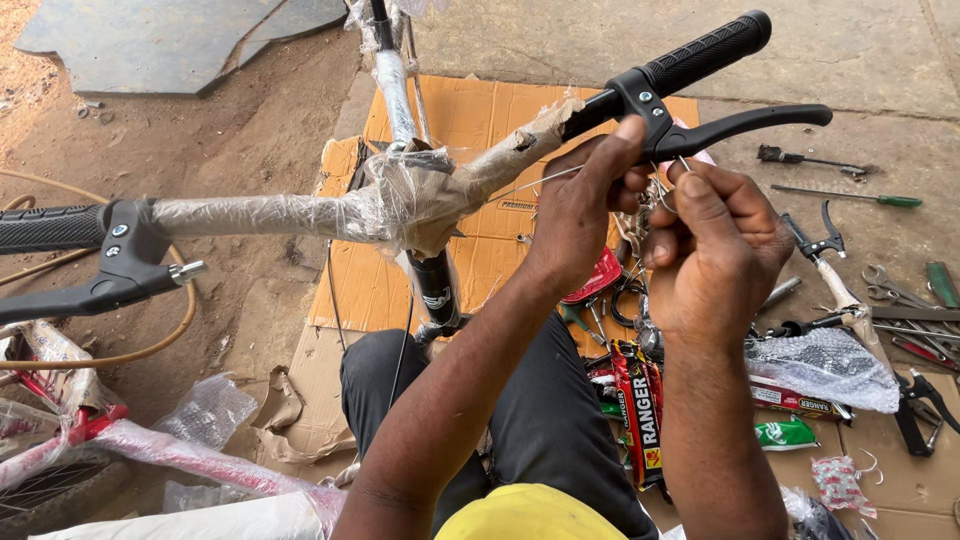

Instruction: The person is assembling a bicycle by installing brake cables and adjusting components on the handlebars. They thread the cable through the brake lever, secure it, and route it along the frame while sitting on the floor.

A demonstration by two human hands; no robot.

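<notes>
Two bare hands meet just under the right brake lever (745,125) of a bicycle handlebar (300,213) that is wrapped in clear plastic and brown paper. The left hand (580,205) has its fingers pinched narrow against the lever's clamp, next to the black rubber grip (705,52). The right hand (715,245) is curled tight, its thumb and fingertips nipping a thin brake cable (530,183) that runs off to the left toward the stem; what else it may hold I cannot tell. A second lever (95,290) and grip sit at the far left end of the bar.

The ground is bare concrete and packed dirt, outdoors, with flattened cardboard (480,240) spread beneath the bike. On the right lie a screwdriver with a green handle (850,197), spanners (900,295), pliers (920,410) and a piece of bubble wrap (825,365). Red packaged parts (640,410) rest near the person's dark-trousered knee. At lower left a red frame tube (180,460) in plastic lies beside a tan hose (150,350).
</notes>
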